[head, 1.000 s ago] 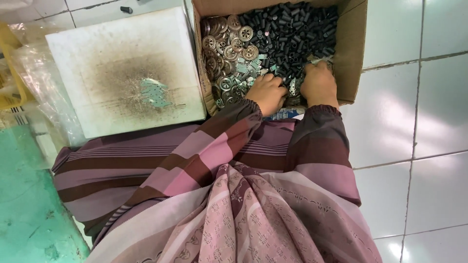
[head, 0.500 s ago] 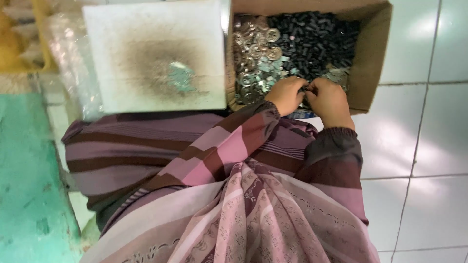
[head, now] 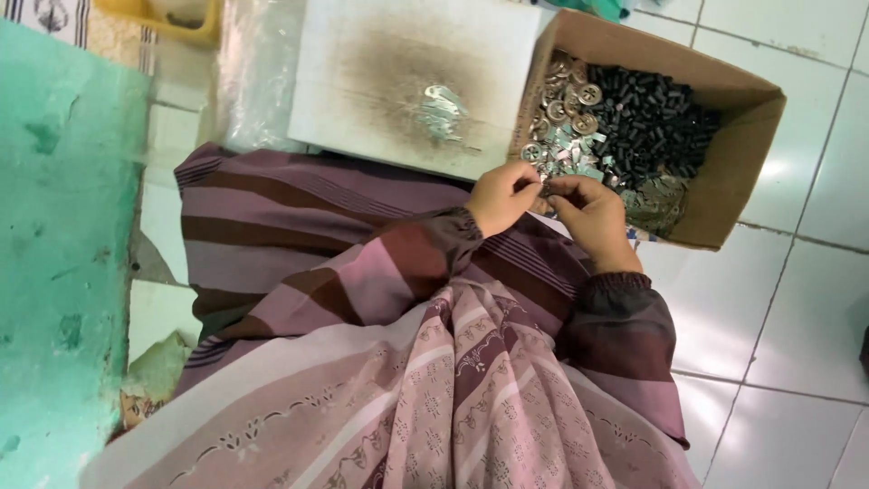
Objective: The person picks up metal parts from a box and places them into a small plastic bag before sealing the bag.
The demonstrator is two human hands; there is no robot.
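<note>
Head view is being filled, largest first, by the white tiled floor (head: 797,299), on which everything is being carried. On it, toward the far edge, a white slab (head: 398,81) with a dark scorched patch and silver scraps at its middle is lying, touching the cardboard box (head: 733,181) at its right. Inside the box, a heap of black cylindrical parts (head: 652,118) is filling the far right part, and silver metal discs (head: 570,109) are piled along the wall nearest the slab.

Just in front of the box's near left corner, the left hand (head: 502,195) and the right hand (head: 588,217) are being held together over the lap, fingertips meeting. Both are pinched on a small silver part (head: 543,186); its exact shape is too small to be told.

As for progress, one piece is being worked between the fingers, while the box is being left well stocked, so most of the pile appears untouched. No finished pieces are being shown set apart.

Compared with a second ago, both hands are being seen drawn out of the box, where they were resting among the parts, and brought together outside it.
</note>
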